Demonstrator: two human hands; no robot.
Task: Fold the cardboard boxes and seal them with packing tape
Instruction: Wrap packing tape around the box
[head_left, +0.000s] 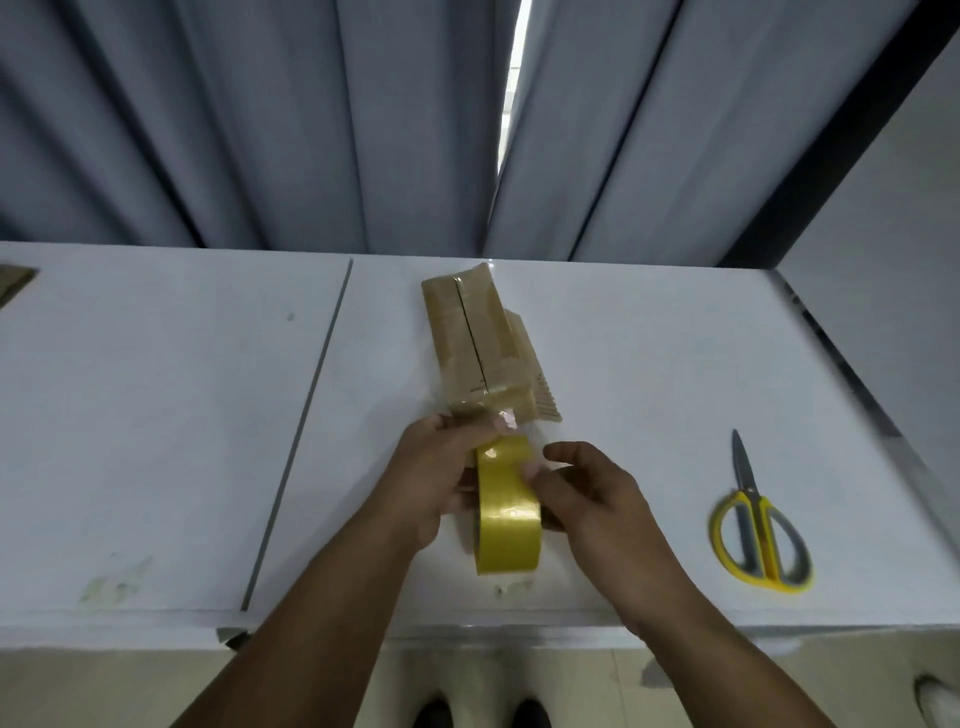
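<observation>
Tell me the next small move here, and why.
Probably free the right hand and reach for the scissors to cut the tape. Glossy tape seems to cover the cardboard box seam up to its near end. Both hands grip the tape roll just short of that end, the left hand nearest it. The scissors lie closed on the table to the right.

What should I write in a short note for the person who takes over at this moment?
Left hand: grips the tape roll, fingertips at the box's near end.
Right hand: holds the roll from the right.
Cardboard box: folded, on the table, shiny tape along its top seam.
Scissors: on the table to the right, untouched.
Left to do: the tape seems uncut; probably cut it and press the end down.
</observation>
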